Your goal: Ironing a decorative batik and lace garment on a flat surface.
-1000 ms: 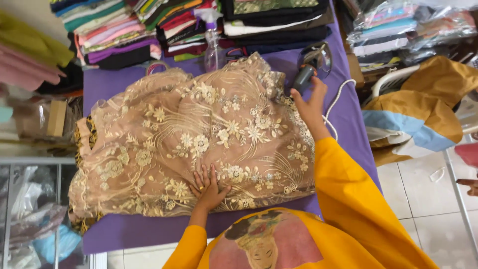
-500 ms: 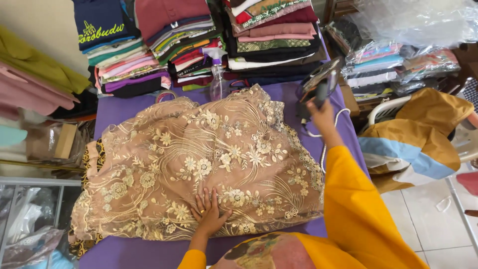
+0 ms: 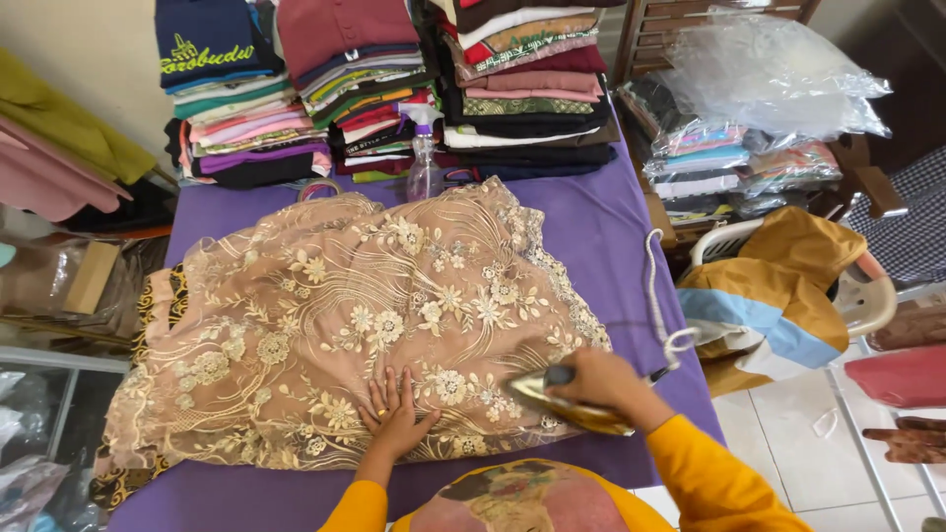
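Right hand (image 3: 603,379) closed round the dark handle of a gold-soled electric iron (image 3: 572,404), sole down on the near right edge of a beige sheer lace fabric with gold floral embroidery (image 3: 345,335). Left hand (image 3: 397,419) open, palm flat, fingers spread, gripping nothing, just pinning the lace near the front edge, close beside the iron. Fabric spread over most of a purple-covered ironing table (image 3: 611,236), black-and-gold trim poking out at the left edge. Risks, as judged: sheer net probably heat-sensitive, so scorching or melting likely if left sitting in one spot; raised embroidery apt to snag the tip; left fingers near enough for a burn if slid that way; white braided power cord (image 3: 658,296) draped off the right table edge, liable to drag or catch. Clear plastic spray bottle with a purple-white trigger (image 3: 424,158) upright at the far edge, touching the cloth stacks behind, easy to knock over by a tug on the fabric; liquid level not readable. Containers: white plastic laundry basket (image 3: 867,305) to the right of the table, holding a mustard-yellow cloth with a light blue band (image 3: 778,286); clear plastic bags (image 3: 749,148) behind it with folded garments inside. Stacks of folded coloured clothes (image 3: 394,79) along the back.
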